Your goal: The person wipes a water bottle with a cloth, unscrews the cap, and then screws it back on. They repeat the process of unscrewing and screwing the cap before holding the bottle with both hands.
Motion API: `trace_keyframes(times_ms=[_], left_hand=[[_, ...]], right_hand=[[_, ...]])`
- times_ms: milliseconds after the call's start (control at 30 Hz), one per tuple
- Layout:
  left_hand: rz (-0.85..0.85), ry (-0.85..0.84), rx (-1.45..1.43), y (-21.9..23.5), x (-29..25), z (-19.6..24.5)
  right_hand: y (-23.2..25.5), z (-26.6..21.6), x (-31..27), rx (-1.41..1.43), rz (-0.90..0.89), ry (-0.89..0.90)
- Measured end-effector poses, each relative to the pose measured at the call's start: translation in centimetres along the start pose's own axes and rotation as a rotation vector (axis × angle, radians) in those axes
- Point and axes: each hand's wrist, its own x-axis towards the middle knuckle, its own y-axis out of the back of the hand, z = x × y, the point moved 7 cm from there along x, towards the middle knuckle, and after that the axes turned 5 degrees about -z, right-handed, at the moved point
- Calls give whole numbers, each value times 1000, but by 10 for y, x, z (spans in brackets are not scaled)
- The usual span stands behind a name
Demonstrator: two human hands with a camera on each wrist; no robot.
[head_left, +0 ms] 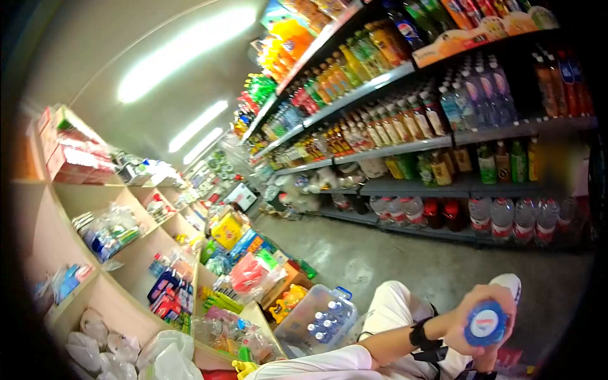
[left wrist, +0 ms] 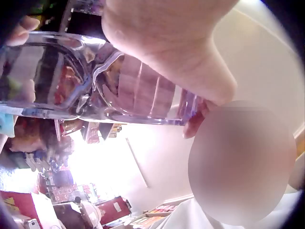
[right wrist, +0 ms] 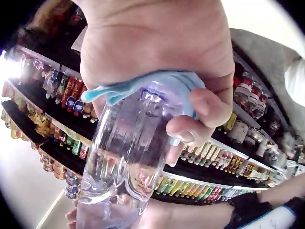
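Observation:
A clear plastic bottle (left wrist: 138, 88) of water is held between both hands. In the head view its round blue end (head_left: 486, 324), with a white disc, faces the camera. My left hand (head_left: 465, 313) curls its fingers round that end, a black band at its wrist. My right hand (right wrist: 157, 43) grips the other end through a light blue cloth (right wrist: 183, 88), its fingertips curled onto the bottle's side. In the head view the right hand is mostly hidden below the left.
Shelves (head_left: 373, 82) of drinks run along the right, with large water bottles (head_left: 501, 218) on the lowest one. A clear plastic bin (head_left: 304, 316) holding several blue-capped bottles stands to the left of my legs. Wooden cubbies (head_left: 95, 234) with packaged goods line the left side.

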Motion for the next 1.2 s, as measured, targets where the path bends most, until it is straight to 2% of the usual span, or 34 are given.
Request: trace_keyframes(times_ms=[67, 167, 233, 300, 367, 400, 433, 500, 533, 600, 633, 700, 833, 900, 933, 1000, 1033, 1100, 1200], left_hand=[[-7, -32, 3, -1, 8, 5], [3, -43, -22, -5, 8, 10], [15, -53, -44, -9, 5, 8], [34, -51, -59, -11, 4, 12], [39, -57, -57, -10, 5, 23], [44, -61, -57, -8, 9, 27], [31, -81, 20, -7, 9, 38], [-10, -140, -45, -9, 7, 45], [-2, -128, -48, -10, 6, 47], [10, -121, 4, -7, 7, 50], [21, -116, 10, -7, 7, 51], [49, -85, -23, -4, 7, 51], [80, -84, -61, 2, 4, 48], [118, -25, -103, 6, 1, 46], [114, -27, -107, 7, -1, 42], [157, -106, -113, 12, -8, 39], [161, -107, -111, 9, -8, 40], [369, 28, 63, 13, -12, 36], [322, 7, 85, 20, -17, 27]], right_hand=[[-8, -1, 4, -134, -40, -88], [1, -8, -3, -204, -15, -90], [71, -25, -23, -350, 82, -14], [46, -28, -26, -350, 27, -16], [-64, -22, -19, -248, -72, -58], [6, -11, -23, -113, 17, -105], [50, -12, -31, -319, 314, 26], [3, -13, -19, -243, 59, -73], [-5, -15, -20, -236, 72, -79], [-25, -11, -17, -267, -23, -180], [-32, -8, -17, -265, -21, -192], [-29, -9, -19, -264, 177, -138], [-19, -14, -18, -253, 99, -157], [-23, -14, -18, -333, -43, -207], [-26, -12, -19, -335, -42, -202], [-21, -15, -22, -392, 191, -120], [-24, -15, -22, -393, 191, -124], [-35, -15, -22, -360, 102, -163], [-31, -14, -22, -306, 199, -168]])
